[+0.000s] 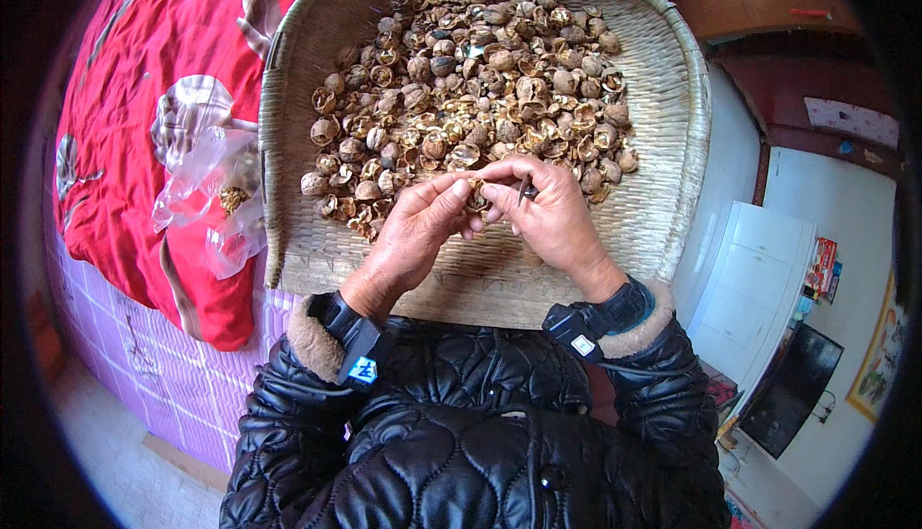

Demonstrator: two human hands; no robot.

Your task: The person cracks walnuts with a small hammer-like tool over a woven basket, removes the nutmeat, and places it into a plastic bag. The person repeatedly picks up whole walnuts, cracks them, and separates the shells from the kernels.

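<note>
Over the near edge of a heap of walnuts, my left hand (415,229) pinches a piece of cracked walnut (477,201) between thumb and fingers. My right hand (555,220) meets it from the other side, its fingertips against the same piece. A small dark tool (526,189) sticks out from between my right thumb and forefinger; most of it is hidden in the hand. Walnuts and broken shells (480,97) spread across a wide woven basket (663,145), whose near edge reaches my lap.
Left of the basket, a clear plastic bag (216,193) with some walnut kernels (232,200) lies on a red patterned quilt (115,126). Below it is a lilac checked bedcover (163,356). To the right stand a white cabinet (744,279) and a dark screen (792,390).
</note>
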